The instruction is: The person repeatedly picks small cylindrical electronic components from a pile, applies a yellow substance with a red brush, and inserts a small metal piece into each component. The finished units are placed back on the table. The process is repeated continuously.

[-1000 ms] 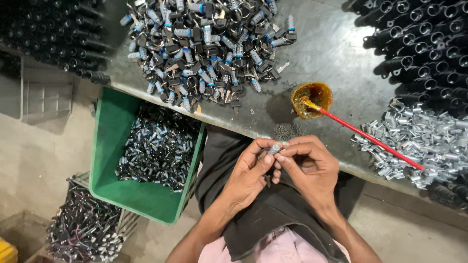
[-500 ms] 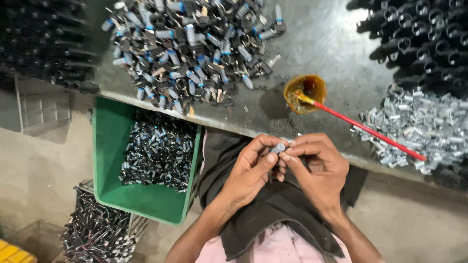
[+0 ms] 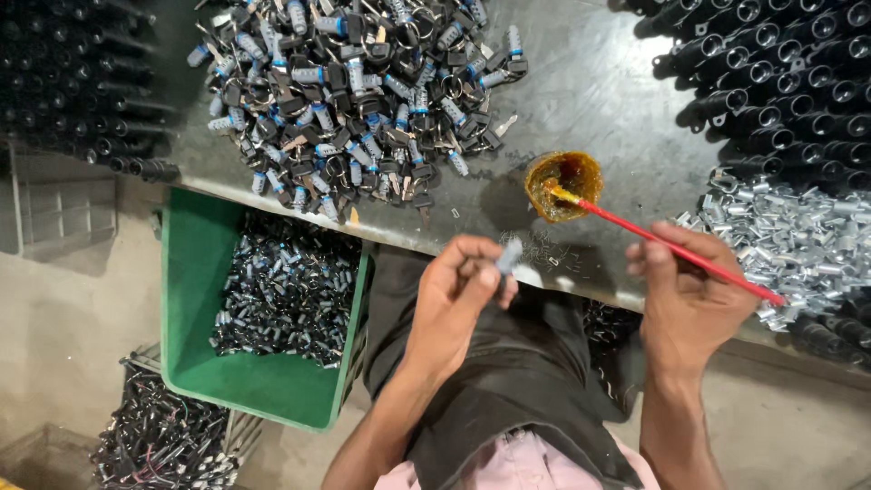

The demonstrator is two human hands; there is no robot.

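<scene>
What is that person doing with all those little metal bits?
A person sits at a grey table. The left hand holds up a small metal cylinder in its fingers. The right hand grips a red brush, whose tip sits in a small cup of amber grease. A heap of keys and lock parts lies on the table, and a green bin of parts stands below.

Both hands raised apart, left (image 3: pixel 458 290) pinching, right (image 3: pixel 687 295) gripping
</scene>
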